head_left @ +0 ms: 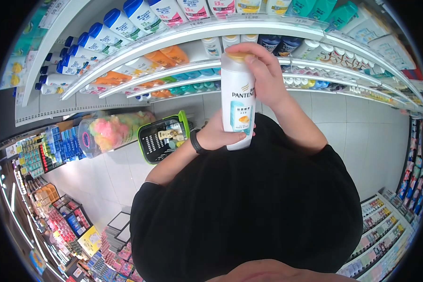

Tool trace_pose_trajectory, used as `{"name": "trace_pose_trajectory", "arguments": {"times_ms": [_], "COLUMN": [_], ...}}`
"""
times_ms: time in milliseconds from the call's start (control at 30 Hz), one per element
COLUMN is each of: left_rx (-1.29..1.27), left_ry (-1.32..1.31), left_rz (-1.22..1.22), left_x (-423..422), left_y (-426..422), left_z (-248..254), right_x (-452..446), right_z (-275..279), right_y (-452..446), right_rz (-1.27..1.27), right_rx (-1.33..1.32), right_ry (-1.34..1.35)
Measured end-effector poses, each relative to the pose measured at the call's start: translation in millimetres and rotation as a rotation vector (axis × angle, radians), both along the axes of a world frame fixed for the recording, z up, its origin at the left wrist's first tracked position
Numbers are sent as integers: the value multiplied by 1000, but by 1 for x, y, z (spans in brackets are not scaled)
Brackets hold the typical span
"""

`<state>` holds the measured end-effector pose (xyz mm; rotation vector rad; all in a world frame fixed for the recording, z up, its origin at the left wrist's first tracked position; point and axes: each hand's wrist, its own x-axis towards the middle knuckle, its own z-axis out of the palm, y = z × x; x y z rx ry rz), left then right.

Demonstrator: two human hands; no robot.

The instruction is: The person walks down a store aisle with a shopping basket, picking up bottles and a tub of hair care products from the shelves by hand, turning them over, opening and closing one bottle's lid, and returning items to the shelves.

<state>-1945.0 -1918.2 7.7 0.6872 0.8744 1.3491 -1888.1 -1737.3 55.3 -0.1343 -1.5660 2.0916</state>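
Note:
A tall white Pantene bottle (239, 94) with a gold cap (237, 56) stands upright in front of my chest. My left hand (217, 132), with a dark band on its wrist, is wrapped round the lower part of the bottle. Up at the cap, my right hand (266, 75) has its fingers over the top and its palm along the right side of the bottle. The bottle's front label faces me, and my right hand hides part of its right edge.
Shelves (197, 30) full of bottles curve across the top. A black basket with a green handle (160, 141), holding some items, is on the floor at left, beside a clear bin of fluffy colourful things (110, 133). More display racks (376, 230) stand at lower right.

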Motion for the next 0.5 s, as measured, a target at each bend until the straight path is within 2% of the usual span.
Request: {"name": "trace_pose_trajectory", "arguments": {"times_ms": [133, 233, 300, 500], "left_rx": [11, 5, 29, 41], "left_ry": [29, 47, 87, 45], "left_rz": [10, -31, -55, -83], "left_x": [2, 0, -1, -4], "left_y": [0, 1, 2, 0], "left_z": [4, 5, 8, 5], "right_x": [1, 0, 2, 11], "right_z": [10, 9, 12, 24], "right_y": [-3, 0, 4, 0], "right_rz": [-40, -92, -77, 0], "right_rx": [-33, 98, -19, -18], "right_ry": [-45, -67, -106, -52]}}
